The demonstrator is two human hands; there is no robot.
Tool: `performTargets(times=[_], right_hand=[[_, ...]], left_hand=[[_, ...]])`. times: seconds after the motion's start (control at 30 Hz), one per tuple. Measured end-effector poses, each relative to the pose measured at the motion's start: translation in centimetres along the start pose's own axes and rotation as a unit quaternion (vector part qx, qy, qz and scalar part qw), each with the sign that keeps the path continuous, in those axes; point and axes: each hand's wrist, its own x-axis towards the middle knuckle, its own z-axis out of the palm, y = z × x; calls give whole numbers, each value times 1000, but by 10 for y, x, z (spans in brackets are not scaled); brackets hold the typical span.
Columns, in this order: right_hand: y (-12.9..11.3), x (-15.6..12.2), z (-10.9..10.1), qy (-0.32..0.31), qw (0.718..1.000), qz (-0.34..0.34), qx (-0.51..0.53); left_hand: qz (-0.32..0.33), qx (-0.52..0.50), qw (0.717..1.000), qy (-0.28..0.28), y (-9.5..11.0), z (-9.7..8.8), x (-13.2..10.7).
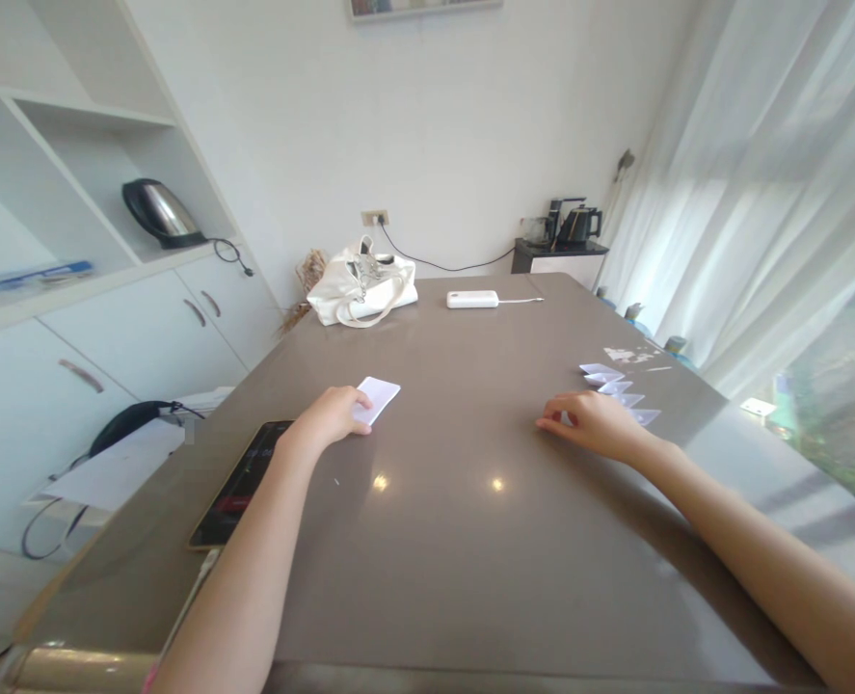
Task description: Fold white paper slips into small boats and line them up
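My left hand [332, 416] rests on the grey-brown table [456, 540], its fingers closed on the near edge of a white paper card [379, 396] that lies flat. My right hand [592, 422] lies palm down on the table with fingers loosely curled, nothing visible in it. Just beyond that hand sits a row of several small folded white paper pieces [619, 388], close to its knuckles. More white scraps [627, 355] lie further back.
A dark phone or tablet [243, 482] lies by the left table edge. At the far end are a white handbag [360, 284] and a white power bank [471, 300] with a cable. White cabinets with a kettle [159, 212] stand left; curtains hang right.
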Motion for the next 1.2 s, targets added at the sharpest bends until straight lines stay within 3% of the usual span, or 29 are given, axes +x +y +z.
performTargets(times=[0.13,0.37,1.03,1.2], right_hand=[[0,0,0,2,1000,1,3],[-1,-1,-2,-8,1000,-6,11],[-1,0,-2,-12,1000,-9,10],[0,0,-2,-12,1000,-6,10]], left_hand=[[12,15,999,-34,-12,-5,-2],[35,-19,999,-27,-31,4,10],[69,-38,997,-23,-37,2,13],[58,-20,997,37,-30,-6,8]])
